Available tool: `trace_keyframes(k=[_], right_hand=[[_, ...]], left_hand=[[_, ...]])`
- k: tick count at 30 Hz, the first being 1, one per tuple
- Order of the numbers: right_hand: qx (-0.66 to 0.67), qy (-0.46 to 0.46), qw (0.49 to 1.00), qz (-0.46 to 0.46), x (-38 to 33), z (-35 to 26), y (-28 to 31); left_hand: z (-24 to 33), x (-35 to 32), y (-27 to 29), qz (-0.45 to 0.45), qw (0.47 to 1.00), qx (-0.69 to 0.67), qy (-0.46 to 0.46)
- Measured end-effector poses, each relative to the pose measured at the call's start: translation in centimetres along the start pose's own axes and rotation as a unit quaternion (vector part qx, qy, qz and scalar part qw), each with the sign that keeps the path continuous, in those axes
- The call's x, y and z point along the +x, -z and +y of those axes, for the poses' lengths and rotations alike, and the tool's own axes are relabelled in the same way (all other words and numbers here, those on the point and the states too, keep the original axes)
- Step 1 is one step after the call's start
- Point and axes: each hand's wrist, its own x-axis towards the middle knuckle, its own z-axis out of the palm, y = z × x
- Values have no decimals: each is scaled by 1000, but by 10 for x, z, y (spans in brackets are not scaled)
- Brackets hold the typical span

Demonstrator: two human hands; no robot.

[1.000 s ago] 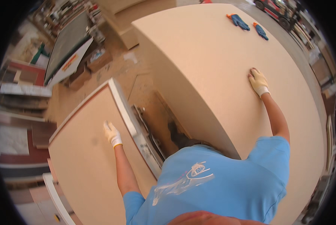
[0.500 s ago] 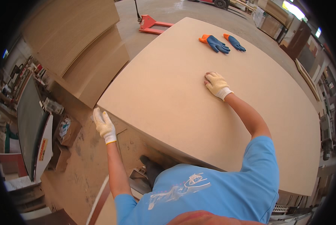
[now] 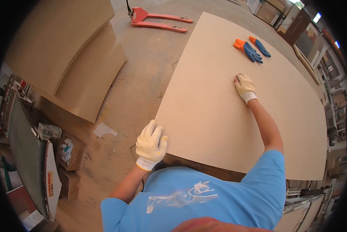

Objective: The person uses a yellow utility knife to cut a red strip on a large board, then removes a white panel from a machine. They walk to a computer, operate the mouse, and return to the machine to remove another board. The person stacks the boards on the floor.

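A large pale board [image 3: 204,116] with a smooth top lies before me. My right hand [image 3: 244,86], in a cream dotted work glove, rests on its top with the fingers spread slightly and bent. Beside the board's near left corner is my left hand [image 3: 151,145], gloved alike, its fingers stretched out and holding nothing that I can see. Whether it touches the edge I cannot tell. Farther off on the board lie two blue and orange rubber-coated gloves, one nearer the middle [image 3: 252,52] and one to its right [image 3: 261,47].
Tall stacked boards [image 3: 57,50] stand at the left. A red pallet jack [image 3: 158,23] is on the floor beyond them. At the lower left are a dark-topped machine [image 3: 26,154] and a cardboard box [image 3: 76,154] with scraps. More panels [image 3: 297,25] lean at the far right.
The board has shifted right relative to the floor, with the rubber-coated gloves and my right hand. My left hand has come right and nearer my body, beside the corner. More floor shows at left.
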Motion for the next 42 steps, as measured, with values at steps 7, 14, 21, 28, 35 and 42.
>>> trace_keyframes(k=[7, 14, 21, 28, 35, 42], right_hand=[[-45, -98, 994, 29, 2, -4, -12], [-104, -297, 949, 32, -7, -39, -15], [-170, -401, 900, 9, -24, -85, -16], [-154, -418, 890, 100, -1, -88, -20], [-207, -335, 898, 193, 148, 15, -66], [-156, -393, 904, -67, 282, 172, -59]], left_hand=[[-25, 14, 19, -78, 986, -126, -81], [-150, 37, 20, -363, 806, -459, -93], [-346, 50, -4, -623, 767, -105, 109], [-416, 112, -91, -667, 742, -62, 13], [-548, 156, -209, -716, 697, -40, 11], [-679, 231, -191, -383, 604, -144, 684]])
